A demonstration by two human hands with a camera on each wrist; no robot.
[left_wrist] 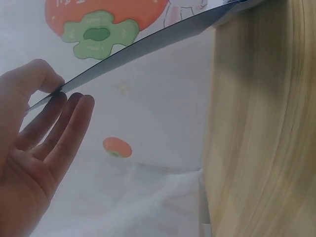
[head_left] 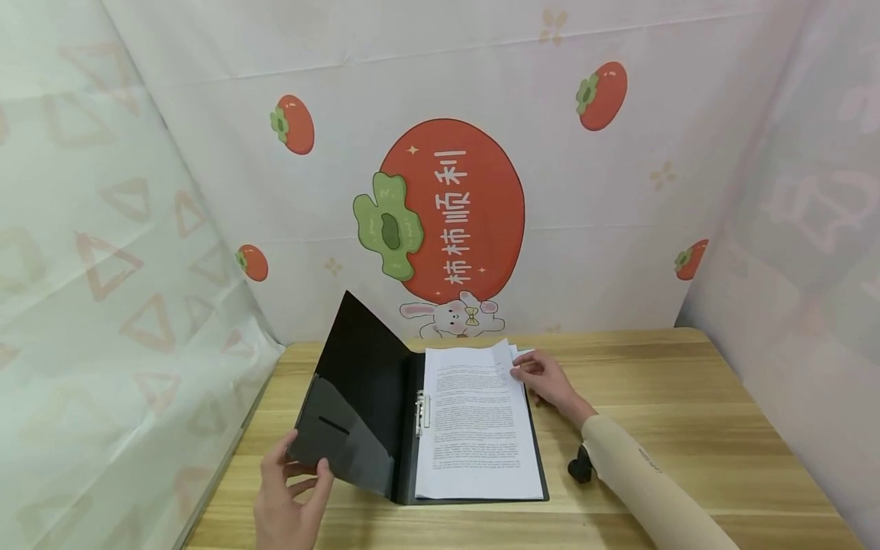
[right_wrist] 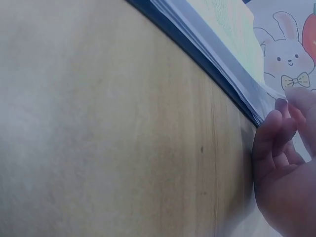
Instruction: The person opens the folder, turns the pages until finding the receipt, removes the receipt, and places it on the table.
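White top sheet [head_left: 474, 428], its edge between right fingers [right_wrist: 269, 129]

Wood-grain desk [head_left: 674, 397]. White backdrop cloth [head_left: 227, 46] behind, w/ lg red fruit print [head_left: 481, 198], white lettering [head_left: 452, 206] on it. Bunny print [head_left: 450, 317] w/ bow tie [right_wrist: 296, 80] just below. Sm fruit prints [head_left: 299, 126] around. L cloth [head_left: 41, 328]: faint triangles [head_left: 86, 266].

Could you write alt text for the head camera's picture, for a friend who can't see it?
A person's left hand holds up the cover of an open black folder on a wooden table, while the right hand pinches printed papers near their upper right corner. Behind, a white backdrop shows a large red fruit and a cartoon rabbit.
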